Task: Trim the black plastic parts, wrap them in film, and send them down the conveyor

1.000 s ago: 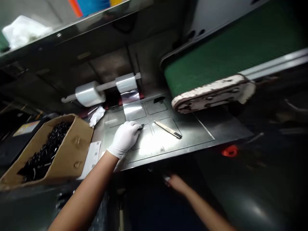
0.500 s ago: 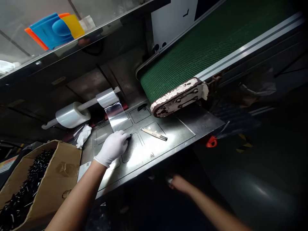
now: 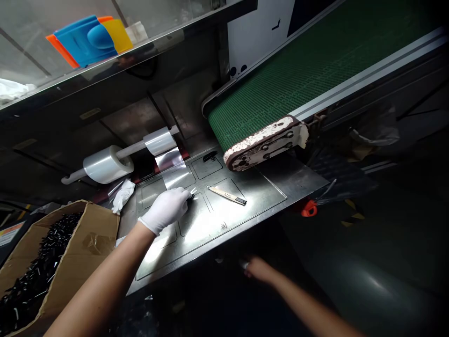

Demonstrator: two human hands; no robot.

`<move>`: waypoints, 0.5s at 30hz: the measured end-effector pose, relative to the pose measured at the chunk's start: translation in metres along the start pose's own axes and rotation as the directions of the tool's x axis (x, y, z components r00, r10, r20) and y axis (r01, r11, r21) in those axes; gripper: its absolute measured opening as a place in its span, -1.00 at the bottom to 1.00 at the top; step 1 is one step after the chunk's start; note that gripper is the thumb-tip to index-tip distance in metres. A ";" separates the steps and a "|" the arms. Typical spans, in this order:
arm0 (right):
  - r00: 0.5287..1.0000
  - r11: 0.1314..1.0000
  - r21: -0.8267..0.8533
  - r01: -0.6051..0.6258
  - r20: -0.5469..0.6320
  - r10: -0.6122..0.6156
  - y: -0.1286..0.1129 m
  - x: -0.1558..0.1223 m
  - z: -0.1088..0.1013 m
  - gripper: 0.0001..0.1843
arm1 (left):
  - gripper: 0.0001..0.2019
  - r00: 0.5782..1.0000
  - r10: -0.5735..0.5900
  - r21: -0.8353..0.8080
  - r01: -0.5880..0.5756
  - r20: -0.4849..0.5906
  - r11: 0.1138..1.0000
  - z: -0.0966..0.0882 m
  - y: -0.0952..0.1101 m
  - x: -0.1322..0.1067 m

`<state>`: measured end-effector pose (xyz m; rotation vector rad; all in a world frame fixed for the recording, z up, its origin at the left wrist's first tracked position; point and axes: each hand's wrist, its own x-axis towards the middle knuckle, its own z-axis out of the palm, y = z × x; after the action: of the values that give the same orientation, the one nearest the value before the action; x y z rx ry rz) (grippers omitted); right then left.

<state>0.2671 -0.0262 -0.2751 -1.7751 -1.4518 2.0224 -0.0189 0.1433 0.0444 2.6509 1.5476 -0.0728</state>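
Held item: small glinting piece (image 3: 192, 191), kind unclear, pinched in left hand (image 3: 165, 210) above steel plate (image 3: 259, 192).
Risk: slip from pinch onto plate; cut from utility knife (image 3: 226, 195) on plate if reaching across; snag on clear film strip (image 3: 171, 166).
Left pose: gloved, closed, arm extended over plate edge.
Right hand (image 3: 257, 270): bare, blurred, below plate edge; grip cannot be told.

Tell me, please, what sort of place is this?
Probably a small factory packing line. A green mesh conveyor belt ends above a steel work plate, a roll of clear plastic film sits on a bar, and a cardboard box holds many small black parts.
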 end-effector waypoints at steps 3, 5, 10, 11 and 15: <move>1.000 1.000 -0.008 -0.009 -0.006 0.009 -0.003 -0.003 -0.002 -0.65 | -0.67 1.000 -0.022 -0.124 0.021 -0.004 0.992 -0.009 -0.020 0.008; 1.000 1.000 -0.013 -0.013 -0.009 0.013 -0.005 -0.006 -0.004 -0.66 | -0.68 0.994 -0.089 -0.172 0.078 -0.058 0.982 -0.015 -0.032 0.011; 1.000 1.000 -0.020 -0.016 -0.002 0.016 -0.010 -0.007 0.000 -0.66 | -0.58 0.938 -0.237 -0.179 0.196 -0.254 0.964 -0.013 -0.036 0.002; 1.000 1.000 -0.023 -0.014 0.004 0.014 -0.011 -0.007 0.003 -0.66 | -0.61 0.945 -0.215 -0.168 0.177 -0.247 0.970 -0.010 -0.031 -0.003; 1.000 0.999 -0.045 0.002 0.001 -0.002 -0.018 -0.022 -0.001 -0.74 | -0.68 0.978 -0.088 -0.117 0.066 -0.188 0.991 -0.001 -0.001 -0.016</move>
<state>0.2656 -0.0291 -0.2466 -1.7894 -1.5110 2.0048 -0.0274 0.1294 0.0466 2.5771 1.6567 0.2663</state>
